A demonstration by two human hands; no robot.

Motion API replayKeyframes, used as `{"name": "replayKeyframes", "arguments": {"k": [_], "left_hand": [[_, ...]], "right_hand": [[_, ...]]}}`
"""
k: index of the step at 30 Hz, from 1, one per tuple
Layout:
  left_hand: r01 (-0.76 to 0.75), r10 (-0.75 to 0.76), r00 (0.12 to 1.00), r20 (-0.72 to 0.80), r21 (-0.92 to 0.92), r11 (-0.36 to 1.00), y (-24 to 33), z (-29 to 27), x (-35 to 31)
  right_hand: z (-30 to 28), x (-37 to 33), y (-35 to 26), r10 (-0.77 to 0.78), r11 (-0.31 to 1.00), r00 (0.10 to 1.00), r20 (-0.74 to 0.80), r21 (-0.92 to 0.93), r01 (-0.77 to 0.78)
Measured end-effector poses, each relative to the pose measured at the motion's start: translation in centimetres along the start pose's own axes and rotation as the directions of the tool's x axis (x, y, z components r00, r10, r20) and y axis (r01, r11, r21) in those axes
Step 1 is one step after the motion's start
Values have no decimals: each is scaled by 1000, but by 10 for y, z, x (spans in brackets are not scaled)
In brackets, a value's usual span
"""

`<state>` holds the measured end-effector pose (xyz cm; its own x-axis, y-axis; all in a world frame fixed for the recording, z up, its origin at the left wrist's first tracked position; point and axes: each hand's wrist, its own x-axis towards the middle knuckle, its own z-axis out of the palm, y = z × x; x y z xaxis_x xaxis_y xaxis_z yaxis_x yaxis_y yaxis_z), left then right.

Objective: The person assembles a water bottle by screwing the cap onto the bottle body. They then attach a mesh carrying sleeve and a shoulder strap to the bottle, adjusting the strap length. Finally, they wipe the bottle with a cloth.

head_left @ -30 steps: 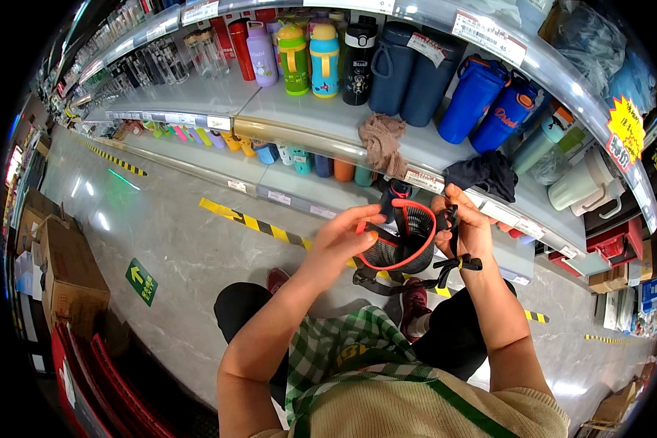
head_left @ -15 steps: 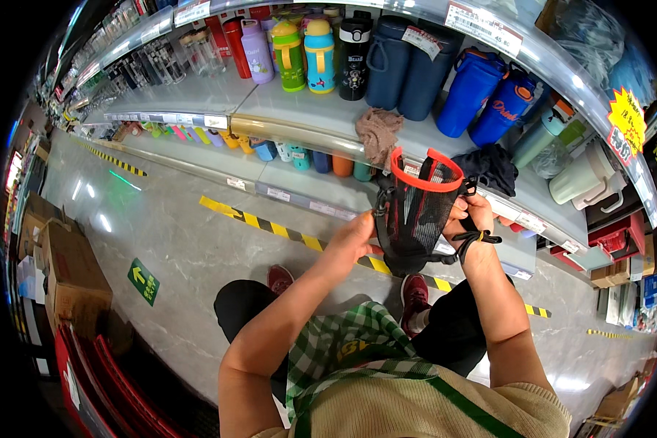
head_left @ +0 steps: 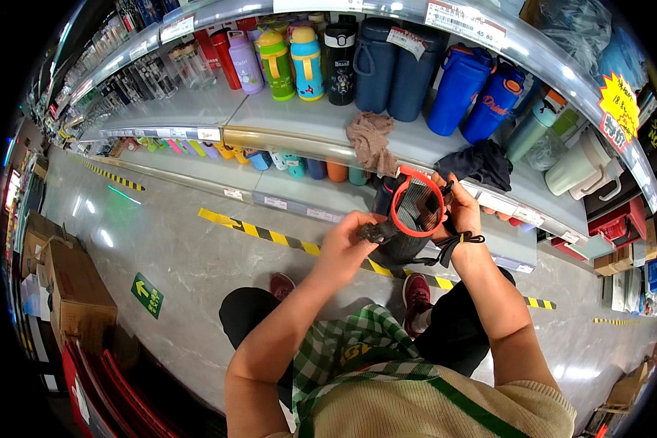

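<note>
A black mesh bottle carrier (head_left: 398, 250) with a red rim hangs between my hands in front of the shelf. Its round opening is tilted toward me, showing the mesh inside. My left hand (head_left: 349, 244) pinches a bunched black strap (head_left: 377, 232) on its near left side. On the opposite side, my right hand (head_left: 454, 208) grips the carrier beside the rim, some fingers hidden behind it. A black cord (head_left: 461, 239) lies at my right wrist. Just beyond the rim, a brown cloth (head_left: 371, 139) drapes over the shelf edge.
Tumblers line the shelf, including a blue bottle (head_left: 458, 91) and a pale green mug (head_left: 578, 166). A dark cloth (head_left: 478, 166) lies at the shelf's front. Smaller cups stand below. Cardboard boxes (head_left: 80, 281) are at left. Striped tape (head_left: 270, 233) crosses the floor.
The carrier has tipped, its red opening turning from upward to facing me. My left hand has moved slightly down and now bunches the strap; my right hand stays at the carrier's right side.
</note>
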<state>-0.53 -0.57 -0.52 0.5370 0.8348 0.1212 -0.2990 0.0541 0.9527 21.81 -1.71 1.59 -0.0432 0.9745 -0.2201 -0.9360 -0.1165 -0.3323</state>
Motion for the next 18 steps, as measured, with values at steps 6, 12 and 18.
{"name": "replayKeyframes", "arguments": {"k": [6, 12, 18], "left_hand": [[-74, 74, 997, -18, 38, 997, 1, -1, 2], [-150, 164, 985, -52, 213, 965, -1, -9, 1], [-188, 240, 959, -154, 293, 938, 2, -14, -2]], "right_hand": [[-3, -5, 8, 68, 971, 985, 160, -238, -29], [18, -17, 22, -18, 502, 974, 225, -841, 204], [12, -18, 23, -102, 434, 960, 260, -857, 278]]}}
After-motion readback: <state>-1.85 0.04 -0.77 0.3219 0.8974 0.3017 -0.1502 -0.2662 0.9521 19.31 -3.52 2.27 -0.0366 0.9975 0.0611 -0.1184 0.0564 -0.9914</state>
